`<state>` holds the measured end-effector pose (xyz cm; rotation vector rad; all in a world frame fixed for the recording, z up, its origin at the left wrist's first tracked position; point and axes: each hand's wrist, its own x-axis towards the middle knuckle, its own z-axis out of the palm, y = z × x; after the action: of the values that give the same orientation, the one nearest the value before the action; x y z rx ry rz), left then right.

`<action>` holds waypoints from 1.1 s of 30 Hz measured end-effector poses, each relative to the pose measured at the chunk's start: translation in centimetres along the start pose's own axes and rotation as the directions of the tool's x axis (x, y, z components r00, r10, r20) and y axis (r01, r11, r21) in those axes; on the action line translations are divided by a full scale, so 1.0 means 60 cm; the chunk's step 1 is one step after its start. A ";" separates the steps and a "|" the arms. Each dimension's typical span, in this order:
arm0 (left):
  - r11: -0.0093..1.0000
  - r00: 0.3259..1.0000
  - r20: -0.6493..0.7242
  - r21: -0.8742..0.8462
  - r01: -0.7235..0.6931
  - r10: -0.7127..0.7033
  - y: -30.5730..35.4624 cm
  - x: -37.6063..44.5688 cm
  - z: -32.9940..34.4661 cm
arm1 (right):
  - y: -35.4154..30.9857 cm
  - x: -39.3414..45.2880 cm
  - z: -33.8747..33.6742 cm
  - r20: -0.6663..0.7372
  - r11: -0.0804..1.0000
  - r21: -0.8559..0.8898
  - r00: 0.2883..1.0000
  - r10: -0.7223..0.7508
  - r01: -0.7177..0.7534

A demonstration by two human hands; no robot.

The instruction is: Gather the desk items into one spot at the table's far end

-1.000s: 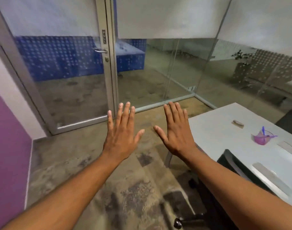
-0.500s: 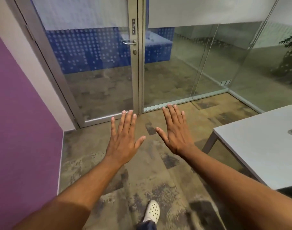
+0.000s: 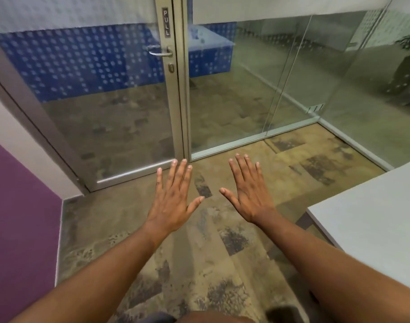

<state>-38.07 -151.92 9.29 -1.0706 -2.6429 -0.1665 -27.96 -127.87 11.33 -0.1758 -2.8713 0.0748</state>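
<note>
My left hand (image 3: 173,199) and my right hand (image 3: 248,194) are stretched out in front of me, palms down, fingers straight and spread, above the floor. Neither holds anything. Only a bare corner of the white table (image 3: 371,220) shows at the right edge, to the right of my right hand. No desk items are in view.
A glass door (image 3: 120,94) with a metal handle (image 3: 160,52) and a PULL sign stands ahead, with glass walls (image 3: 281,78) to its right. A purple wall (image 3: 19,217) runs along the left. Patterned carpet (image 3: 199,264) covers the floor below my arms.
The view has swung left, away from the table. The desk items and the dark chair have left the frame. My hands keep the same spread pose.
</note>
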 end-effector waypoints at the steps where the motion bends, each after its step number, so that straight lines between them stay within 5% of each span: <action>1: 1.000 1.000 -0.007 -0.008 -0.017 0.017 -0.001 0.028 0.012 | 0.016 0.015 0.007 -0.003 1.000 -0.012 1.000 0.005 -0.005; 20: 0.889 0.902 -0.039 -0.156 -0.430 0.429 -0.050 0.654 0.229 | 0.266 0.375 0.125 0.015 0.888 -0.162 0.899 0.438 -0.430; 33: 0.702 0.728 -0.050 -0.227 -0.675 0.684 0.130 0.959 0.359 | 0.512 0.452 0.167 -0.119 0.675 -0.129 0.687 0.717 -0.726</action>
<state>-76.71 -103.60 6.20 -2.0701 -2.0908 -0.2955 -53.12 -94.35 6.57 -1.3253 -2.5492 -0.0248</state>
